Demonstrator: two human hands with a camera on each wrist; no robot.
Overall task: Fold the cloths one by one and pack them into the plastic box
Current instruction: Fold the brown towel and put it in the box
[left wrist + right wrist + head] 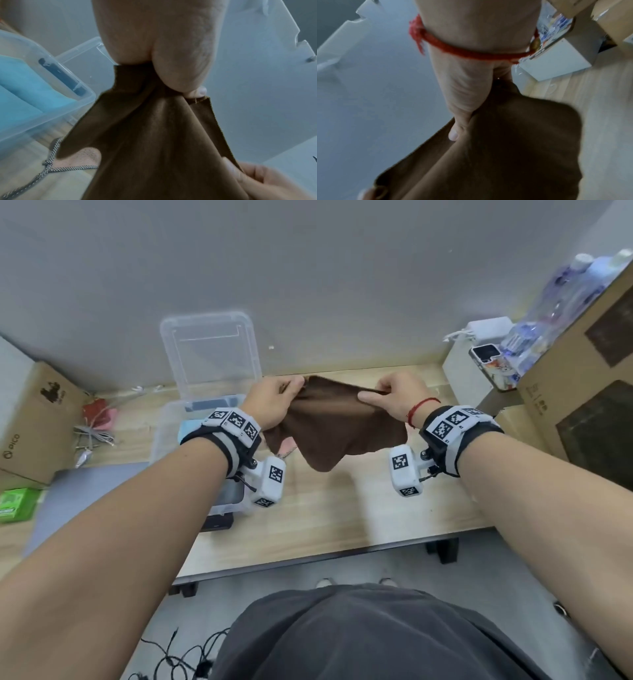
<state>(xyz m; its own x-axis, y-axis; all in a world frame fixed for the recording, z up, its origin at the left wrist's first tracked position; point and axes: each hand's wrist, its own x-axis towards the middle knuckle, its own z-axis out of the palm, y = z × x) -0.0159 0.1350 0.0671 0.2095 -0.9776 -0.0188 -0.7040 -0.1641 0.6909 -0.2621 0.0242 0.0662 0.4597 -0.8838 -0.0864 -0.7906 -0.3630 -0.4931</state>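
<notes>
A brown cloth hangs in the air over the wooden table, stretched between both hands. My left hand pinches its upper left edge; the left wrist view shows the thumb and fingers clamped on the brown cloth. My right hand pinches the upper right edge, its thumb pressed on the brown cloth. The clear plastic box stands at the left with its lid leaning up against the wall. A folded light blue cloth lies inside the box.
A pink cloth with a checkered trim lies on the table under the brown one. Cardboard boxes stand at the far left and right. A white box, a phone, cables and a green pack are also around.
</notes>
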